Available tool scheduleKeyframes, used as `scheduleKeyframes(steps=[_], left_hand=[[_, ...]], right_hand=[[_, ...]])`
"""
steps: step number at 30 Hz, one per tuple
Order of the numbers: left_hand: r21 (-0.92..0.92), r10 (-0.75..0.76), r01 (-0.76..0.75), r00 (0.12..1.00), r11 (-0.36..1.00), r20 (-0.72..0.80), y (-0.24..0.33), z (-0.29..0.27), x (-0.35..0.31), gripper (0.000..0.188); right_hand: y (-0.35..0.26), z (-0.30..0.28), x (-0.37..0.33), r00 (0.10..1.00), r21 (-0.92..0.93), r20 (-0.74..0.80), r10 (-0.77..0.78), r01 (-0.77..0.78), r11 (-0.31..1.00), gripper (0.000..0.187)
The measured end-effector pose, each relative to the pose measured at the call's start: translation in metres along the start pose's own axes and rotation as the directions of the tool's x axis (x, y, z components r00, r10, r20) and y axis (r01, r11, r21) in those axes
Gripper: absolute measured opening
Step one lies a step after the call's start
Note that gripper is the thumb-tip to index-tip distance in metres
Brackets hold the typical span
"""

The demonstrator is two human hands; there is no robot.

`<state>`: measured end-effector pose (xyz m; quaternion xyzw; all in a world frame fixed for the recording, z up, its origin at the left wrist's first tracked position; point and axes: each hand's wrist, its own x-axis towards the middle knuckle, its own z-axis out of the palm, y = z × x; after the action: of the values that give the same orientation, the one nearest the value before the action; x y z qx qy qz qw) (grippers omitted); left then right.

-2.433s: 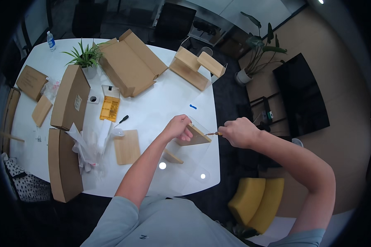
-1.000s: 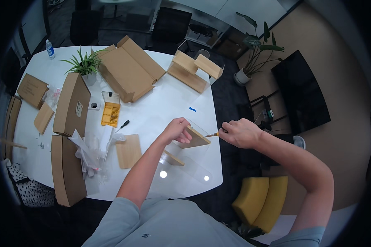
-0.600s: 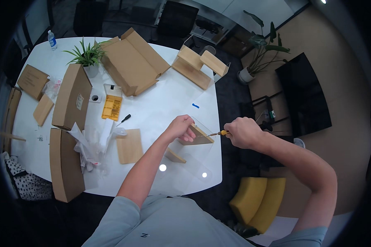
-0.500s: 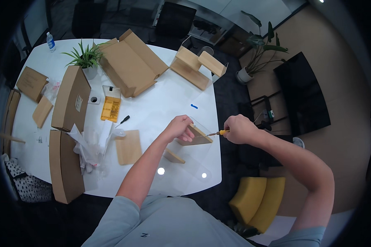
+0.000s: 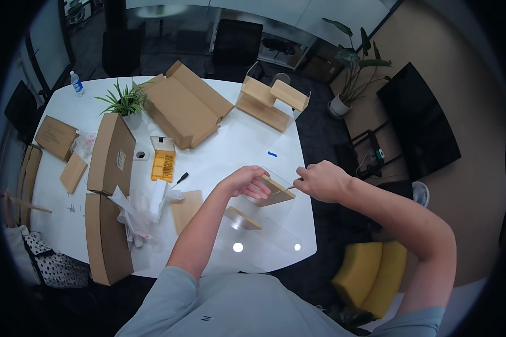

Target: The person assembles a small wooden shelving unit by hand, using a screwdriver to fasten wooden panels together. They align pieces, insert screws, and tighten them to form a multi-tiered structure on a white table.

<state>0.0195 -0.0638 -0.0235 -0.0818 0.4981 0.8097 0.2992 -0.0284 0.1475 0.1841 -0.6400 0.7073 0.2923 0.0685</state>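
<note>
My left hand holds a small wooden board at its upper edge, fingers curled over its face. The board stands against a clear plastic panel at the table's right side. My right hand is wrapped round a screwdriver; its handle is mostly hidden in the fist. The shaft points left, to the board's right edge. Whether the tip sits in a screw is too small to tell. A second wooden board stands on the clear panel, nearer to me.
The white table bears a yellow bit case, a black-handled screwdriver, a flat board, plastic wrapping and cardboard boxes. Farther back are an opened carton, a potted plant and a wood-and-plastic stand.
The view has shifted, so the table appears lower and farther right. My right hand now covers the screwdriver's yellow handle, which showed before. My left hand keeps its hold on the board.
</note>
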Motion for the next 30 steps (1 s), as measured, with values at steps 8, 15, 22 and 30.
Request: scheduleKeyframes(steps=[8,15,22,30], left_hand=[[-0.008,0.033,-0.034,0.999,0.999,-0.027,-0.007,0.003,0.0,0.038],[0.024,0.066,-0.065,0.995,0.998,-0.073,-0.006,0.01,-0.003,0.038],[0.029,0.091,-0.088,0.992,0.996,-0.09,-0.009,0.01,-0.001,0.039],[0.09,0.097,-0.085,0.987,0.992,-0.131,-0.009,0.014,0.001,0.036]], right_hand=[[0.007,-0.016,0.01,0.762,0.5,0.439,0.477,-0.648,0.575,0.02],[0.002,-0.014,0.009,0.783,0.43,0.411,0.467,-0.618,0.658,0.019],[-0.007,-0.013,-0.017,0.977,0.232,0.088,0.195,-0.211,0.95,0.023],[-0.002,-0.009,-0.015,0.968,0.201,0.089,0.236,-0.249,0.947,0.014]])
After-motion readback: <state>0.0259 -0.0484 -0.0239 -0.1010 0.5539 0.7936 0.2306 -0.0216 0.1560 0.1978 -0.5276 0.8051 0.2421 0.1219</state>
